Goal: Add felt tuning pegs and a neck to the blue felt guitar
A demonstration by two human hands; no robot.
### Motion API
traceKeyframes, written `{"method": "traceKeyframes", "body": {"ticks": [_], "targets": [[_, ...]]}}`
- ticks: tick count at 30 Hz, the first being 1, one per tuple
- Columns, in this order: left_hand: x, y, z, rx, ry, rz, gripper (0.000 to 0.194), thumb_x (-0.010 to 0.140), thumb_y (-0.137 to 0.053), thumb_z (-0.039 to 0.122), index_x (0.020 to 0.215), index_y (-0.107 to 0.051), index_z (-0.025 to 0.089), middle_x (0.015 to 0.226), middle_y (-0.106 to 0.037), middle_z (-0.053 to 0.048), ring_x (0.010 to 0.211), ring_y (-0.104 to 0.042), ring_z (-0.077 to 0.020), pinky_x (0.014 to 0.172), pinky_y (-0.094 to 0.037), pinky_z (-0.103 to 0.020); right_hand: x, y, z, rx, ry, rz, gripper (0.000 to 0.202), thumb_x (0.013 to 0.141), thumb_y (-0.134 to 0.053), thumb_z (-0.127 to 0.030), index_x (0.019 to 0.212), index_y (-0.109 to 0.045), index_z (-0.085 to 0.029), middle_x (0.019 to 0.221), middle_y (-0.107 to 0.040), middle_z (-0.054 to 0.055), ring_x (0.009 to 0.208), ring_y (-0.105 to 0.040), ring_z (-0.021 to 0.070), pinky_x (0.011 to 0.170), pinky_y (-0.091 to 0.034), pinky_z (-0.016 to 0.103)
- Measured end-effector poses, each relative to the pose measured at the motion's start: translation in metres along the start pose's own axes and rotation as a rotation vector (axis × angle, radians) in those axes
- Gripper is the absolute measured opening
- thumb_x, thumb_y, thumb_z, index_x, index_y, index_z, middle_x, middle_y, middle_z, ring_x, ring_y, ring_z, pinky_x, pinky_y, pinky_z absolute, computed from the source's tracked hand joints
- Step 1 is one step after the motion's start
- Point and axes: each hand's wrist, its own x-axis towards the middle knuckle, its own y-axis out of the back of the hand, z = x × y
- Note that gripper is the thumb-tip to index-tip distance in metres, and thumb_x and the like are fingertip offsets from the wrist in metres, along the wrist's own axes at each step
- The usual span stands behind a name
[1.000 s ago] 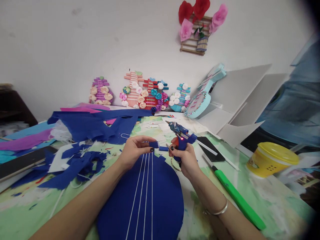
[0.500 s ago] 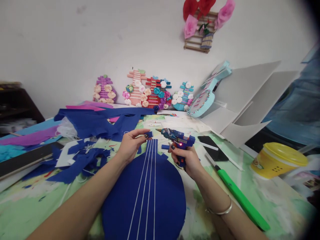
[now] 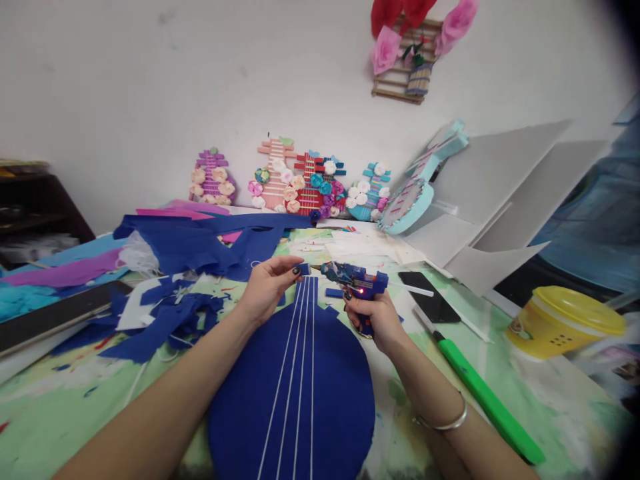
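My left hand (image 3: 273, 285) pinches a small blue piece (image 3: 305, 269) between thumb and fingers, above the top of a round blue lute-shaped board (image 3: 250, 393) with white strings. Wrapped round the handle of a blue glue gun (image 3: 357, 277) is my right hand (image 3: 373, 313). A red light glows on the gun, and a white glue stick sticks out of its back. The gun's nozzle points left and is at the small piece's right edge; whether they touch I cannot tell. A short blue strip (image 3: 334, 293) lies beside the neck of the board.
Blue scraps (image 3: 175, 320) lie at the left. On the right are a black phone (image 3: 430, 297), a green-handled knife (image 3: 487, 397) and a yellow tub (image 3: 560, 327). Decorated instruments (image 3: 275, 177) and white boards (image 3: 510, 180) stand along the wall.
The gap between the glue gun's nozzle and the small blue piece has closed. The whole view has shifted slightly, with most things a little further right.
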Motion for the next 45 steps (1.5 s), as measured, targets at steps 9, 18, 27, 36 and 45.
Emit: {"method": "traceKeyframes", "body": {"ticks": [9, 18, 27, 36, 45], "targets": [[-0.0008, -0.0008, 0.0010, -0.020, 0.007, -0.007, 0.028, 0.049, -0.083, 0.014, 0.076, -0.073, 0.013, 0.068, -0.068, -0.003, 0.064, -0.060, -0.0092, 0.067, -0.049, -0.022, -0.0009, -0.0022, -0.0021, 0.028, -0.059, 0.044, 0.021, 0.055, -0.073, -0.027, 0.053, -0.054, -0.017, 0.030, -0.040, -0.007, 0.027, -0.030, 0.0057, 0.034, -0.021, 0.022], [0.0008, 0.0015, 0.0009, -0.069, 0.017, 0.015, 0.023, 0.053, -0.081, 0.014, 0.075, -0.073, 0.013, 0.068, -0.067, -0.003, 0.065, -0.059, -0.0105, 0.070, -0.050, -0.026, -0.0001, -0.0004, 0.0001, 0.001, -0.067, 0.029, 0.021, 0.055, -0.071, -0.025, 0.049, -0.053, -0.017, 0.029, -0.040, -0.007, 0.026, -0.031, 0.0058, 0.034, -0.023, 0.022], [0.0007, 0.0011, 0.0018, -0.107, 0.062, 0.028, 0.024, 0.052, -0.081, 0.010, 0.076, -0.073, 0.010, 0.067, -0.066, -0.004, 0.063, -0.060, -0.0100, 0.066, -0.049, -0.023, 0.0007, 0.0000, 0.0019, -0.006, -0.063, 0.024, 0.023, 0.055, -0.072, -0.028, 0.052, -0.052, -0.017, 0.030, -0.041, -0.007, 0.026, -0.031, 0.0053, 0.032, -0.024, 0.021], [-0.0027, 0.0001, 0.0022, -0.086, 0.143, -0.029, 0.022, 0.056, -0.075, 0.001, 0.076, -0.073, 0.010, 0.069, -0.067, -0.004, 0.060, -0.060, -0.0088, 0.061, -0.049, -0.020, -0.0002, 0.0003, 0.0004, 0.075, -0.067, 0.028, 0.021, 0.056, -0.073, -0.026, 0.057, -0.055, -0.015, 0.034, -0.042, -0.007, 0.028, -0.032, 0.0044, 0.033, -0.024, 0.020], [-0.0005, 0.0015, -0.0001, -0.224, 0.263, 0.015, 0.019, 0.070, -0.061, -0.004, 0.081, -0.070, 0.009, 0.067, -0.066, -0.007, 0.060, -0.062, -0.0116, 0.060, -0.053, -0.024, -0.0021, 0.0003, -0.0023, 0.198, -0.094, -0.065, 0.021, 0.058, -0.073, -0.026, 0.056, -0.057, -0.013, 0.043, -0.049, -0.004, 0.030, -0.033, 0.0029, 0.033, -0.025, 0.020]]}}
